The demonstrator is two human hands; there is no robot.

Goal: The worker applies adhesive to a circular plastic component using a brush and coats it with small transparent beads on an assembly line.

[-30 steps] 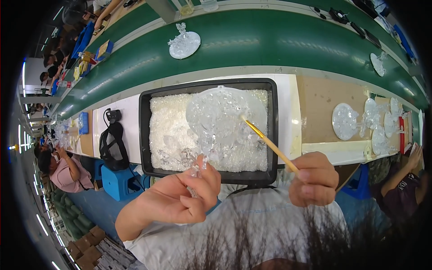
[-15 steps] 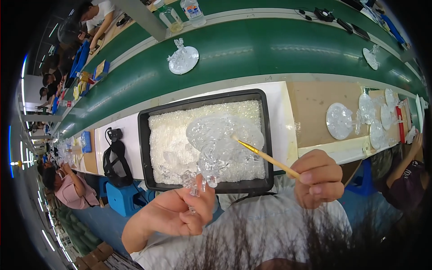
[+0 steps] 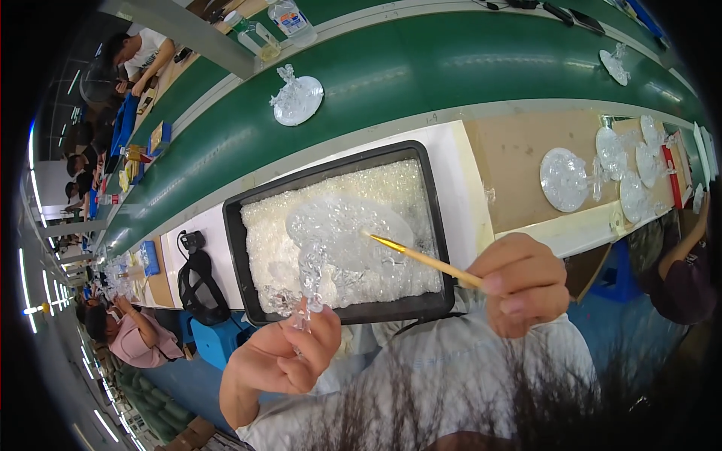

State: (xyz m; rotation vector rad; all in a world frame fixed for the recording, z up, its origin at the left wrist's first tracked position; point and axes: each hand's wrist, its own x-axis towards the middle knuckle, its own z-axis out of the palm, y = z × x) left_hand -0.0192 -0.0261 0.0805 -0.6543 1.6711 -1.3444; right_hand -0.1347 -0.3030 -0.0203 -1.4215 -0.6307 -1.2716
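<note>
My left hand (image 3: pixel 282 353) pinches the lower end of a clear plastic ornament (image 3: pixel 310 267), whose round, frosted disc faces up over the tray. In my right hand (image 3: pixel 519 286) is a thin wooden paintbrush (image 3: pixel 421 258), gripped near its back end. The pale bristle tip reaches the ornament's disc; whether it touches cannot be told. Below both lies a black tray (image 3: pixel 239 259) filled with glittering clear granules (image 3: pixel 263 218).
Beyond the tray runs a green conveyor belt (image 3: pixel 421 56) carrying a similar ornament (image 3: pixel 298 101). More clear discs (image 3: pixel 564 180) lie on brown board at right. A black strap (image 3: pixel 201 282) is left of the tray. Co-workers sit at left (image 3: pixel 139 338) and right.
The whole view has tilted and shifted a little. The ornament has turned slightly in my left hand's grip, and the brush tip now lies over another part of its disc.
</note>
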